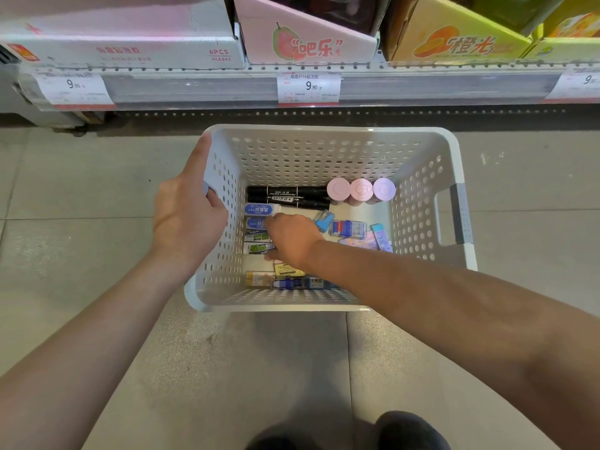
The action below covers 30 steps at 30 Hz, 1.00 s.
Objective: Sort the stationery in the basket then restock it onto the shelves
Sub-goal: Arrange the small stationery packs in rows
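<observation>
White perforated basket [311,157] sits on the tiled floor [81,196] just below the shelf [227,89], stationery lying on its bottom. Along the left inner wall I log a column of erasers [256,210], their right ends hidden under the right hand [290,237]; the lower sleeves read green, print too small to make out. Two black markers [285,191] lie side by side at the far end, three pastel round caps [360,189] upright just beside them. Blue sharpener [324,220] and a blue-and-clear box [349,228] sit right of the hand; items near the front wall are partly covered by the forearm, so I cannot name them. Right hand reaches down into the basket, palm down, fingertips on the erasers; whether the fingers pinch one or merely touch, I cannot tell. Left hand [190,216] grips the left rim, thumb along the outside top edge, fingers curled through the handle slot. Price tags [308,87] hang on the shelf edge; cartons above are cut off.
</observation>
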Each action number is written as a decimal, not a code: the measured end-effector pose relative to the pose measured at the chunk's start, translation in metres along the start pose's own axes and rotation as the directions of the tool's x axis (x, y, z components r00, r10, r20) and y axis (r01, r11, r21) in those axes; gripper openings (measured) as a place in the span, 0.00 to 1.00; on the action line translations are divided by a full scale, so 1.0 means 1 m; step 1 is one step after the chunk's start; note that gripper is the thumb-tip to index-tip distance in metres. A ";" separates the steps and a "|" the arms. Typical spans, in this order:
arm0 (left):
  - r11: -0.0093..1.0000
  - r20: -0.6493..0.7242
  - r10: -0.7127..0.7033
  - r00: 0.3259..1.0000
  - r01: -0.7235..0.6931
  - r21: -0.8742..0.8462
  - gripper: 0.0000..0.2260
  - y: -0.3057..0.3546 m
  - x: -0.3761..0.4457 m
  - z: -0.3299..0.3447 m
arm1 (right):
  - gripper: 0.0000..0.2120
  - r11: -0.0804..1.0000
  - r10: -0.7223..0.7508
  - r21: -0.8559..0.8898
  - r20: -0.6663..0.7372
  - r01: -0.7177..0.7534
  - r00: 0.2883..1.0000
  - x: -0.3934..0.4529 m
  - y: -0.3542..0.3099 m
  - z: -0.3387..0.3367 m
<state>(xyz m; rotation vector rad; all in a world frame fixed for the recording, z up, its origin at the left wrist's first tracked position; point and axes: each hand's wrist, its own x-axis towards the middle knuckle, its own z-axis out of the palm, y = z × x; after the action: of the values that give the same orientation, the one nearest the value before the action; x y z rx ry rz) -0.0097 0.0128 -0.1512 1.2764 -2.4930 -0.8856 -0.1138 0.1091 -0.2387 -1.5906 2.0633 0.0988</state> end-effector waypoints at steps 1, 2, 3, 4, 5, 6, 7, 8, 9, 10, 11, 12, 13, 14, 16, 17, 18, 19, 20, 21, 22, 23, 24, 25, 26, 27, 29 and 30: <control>1.000 -0.001 0.000 1.000 0.000 -0.004 0.32 0.000 0.000 0.000 | 0.21 1.000 -0.001 0.019 0.028 0.001 1.000 0.001 0.000 -0.002; 1.000 -0.003 0.002 1.000 -0.002 -0.007 0.32 -0.001 0.000 0.000 | 0.21 0.999 -0.010 0.046 0.061 0.007 0.998 0.002 0.000 -0.005; 1.000 -0.003 0.004 1.000 -0.004 -0.008 0.32 -0.001 0.000 0.000 | 0.20 0.997 -0.027 0.076 0.091 0.020 0.995 0.003 0.001 -0.010; 1.000 0.001 0.007 1.000 -0.007 -0.008 0.32 0.000 0.000 0.000 | 0.18 0.993 -0.046 0.113 0.109 0.033 0.993 0.003 0.001 -0.017; 1.000 0.002 0.009 1.000 -0.009 -0.010 0.31 0.000 -0.001 0.000 | 0.16 0.987 -0.055 0.156 0.101 0.039 0.993 0.003 0.003 -0.026; 1.000 -0.001 0.009 1.000 -0.009 -0.010 0.31 0.000 -0.001 -0.001 | 0.15 0.978 -0.051 0.204 0.074 0.034 0.996 0.003 0.007 -0.035; 1.000 -0.002 0.011 1.000 -0.011 -0.008 0.31 0.001 0.000 -0.001 | 0.13 0.969 -0.038 0.245 0.038 0.027 0.999 0.003 0.011 -0.044; 1.000 0.000 0.012 1.000 -0.012 -0.003 0.31 0.001 0.000 -0.001 | 0.11 0.964 -0.032 0.264 0.003 0.030 0.999 0.003 0.015 -0.050; 1.000 0.000 0.013 1.000 -0.013 0.001 0.32 0.001 0.000 -0.001 | 0.10 0.966 -0.037 0.257 -0.020 0.041 0.999 0.004 0.018 -0.052; 1.000 -0.002 0.015 1.000 -0.015 0.009 0.31 0.001 0.000 -0.002 | 0.10 0.971 -0.046 0.236 -0.020 0.050 0.999 0.005 0.018 -0.051; 1.000 -0.005 0.018 1.000 -0.018 0.018 0.31 0.001 0.000 -0.001 | 0.11 0.977 -0.066 0.202 0.004 0.064 0.998 0.006 0.016 -0.046; 1.000 -0.005 0.020 1.000 -0.020 0.025 0.31 0.000 0.000 -0.001 | 0.11 0.983 -0.093 0.163 0.046 0.084 0.995 0.006 0.011 -0.038; 0.999 -0.006 0.021 1.000 -0.021 0.032 0.31 0.000 0.001 0.000 | 0.11 0.987 -0.116 0.125 0.094 0.104 0.989 0.007 0.005 -0.028; 0.999 -0.007 0.021 1.000 -0.021 0.043 0.31 -0.001 0.001 0.000 | 0.11 0.990 -0.128 0.083 0.130 0.118 0.983 0.007 -0.002 -0.019; 0.998 -0.007 0.015 1.000 -0.015 0.062 0.31 -0.002 0.002 0.000 | 0.10 0.990 -0.136 -0.016 0.146 0.139 0.980 0.008 -0.012 -0.006; 0.998 -0.008 0.013 1.000 -0.012 0.063 0.31 -0.002 0.002 0.001 | 0.09 0.987 -0.139 -0.062 0.132 0.148 0.982 0.008 -0.016 -0.004; 0.998 -0.009 0.011 1.000 -0.011 0.058 0.31 -0.002 0.002 0.001 | 0.08 0.982 -0.143 -0.104 0.120 0.155 0.983 0.008 -0.020 -0.002; 0.999 -0.010 0.011 1.000 -0.010 0.047 0.31 -0.002 0.002 0.001 | 0.08 0.977 -0.147 -0.139 0.104 0.161 0.984 0.009 -0.023 -0.002; 0.999 -0.009 0.009 1.000 -0.008 0.034 0.32 -0.001 0.001 0.000 | 0.08 0.973 -0.150 -0.164 0.086 0.163 0.985 0.009 -0.026 -0.001; 1.000 -0.010 0.005 1.000 -0.005 0.022 0.32 -0.001 0.001 0.000 | 0.10 0.970 -0.152 -0.178 0.073 0.163 0.986 0.010 -0.028 0.000; 1.000 -0.010 -0.001 1.000 0.002 0.014 0.32 -0.001 0.001 0.000 | 0.11 0.970 -0.155 -0.181 0.061 0.163 0.986 0.009 -0.028 0.002; 1.000 -0.011 -0.005 1.000 0.005 0.010 0.32 -0.001 0.000 -0.001 | 0.11 0.971 -0.156 -0.176 0.049 0.163 0.986 0.009 -0.029 0.004; 1.000 -0.010 -0.004 1.000 0.004 0.007 0.32 0.000 0.000 -0.001 | 0.12 0.972 -0.157 -0.170 0.037 0.161 0.987 0.008 -0.029 0.004; 1.000 -0.008 0.000 1.000 0.001 0.004 0.32 0.000 -0.001 -0.001 | 0.12 0.973 -0.155 -0.168 0.027 0.158 0.988 0.007 -0.030 0.004; 1.000 -0.005 0.001 1.000 -0.001 -0.001 0.32 0.001 -0.001 -0.001 | 0.12 0.975 -0.150 -0.160 0.016 0.151 0.989 0.006 -0.030 0.004; 1.000 -0.003 0.001 1.000 -0.001 -0.005 0.32 0.001 -0.001 -0.001 | 0.11 0.978 -0.142 -0.151 0.008 0.142 0.990 0.006 -0.030 0.004; 1.000 -0.001 0.001 1.000 -0.001 -0.006 0.32 0.001 -0.001 -0.001 | 0.10 0.982 -0.135 -0.131 0.012 0.135 0.991 0.007 -0.030 0.005; 1.000 -0.001 0.000 1.000 0.000 -0.005 0.32 0.002 -0.002 -0.002 | 0.10 0.984 -0.136 -0.118 0.016 0.137 0.991 0.007 -0.030 0.005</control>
<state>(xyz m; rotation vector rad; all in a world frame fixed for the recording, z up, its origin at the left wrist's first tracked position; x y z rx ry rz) -0.0093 0.0141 -0.1484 1.2754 -2.4878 -0.8903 -0.0859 0.0957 -0.2380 -1.7957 1.9684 0.1814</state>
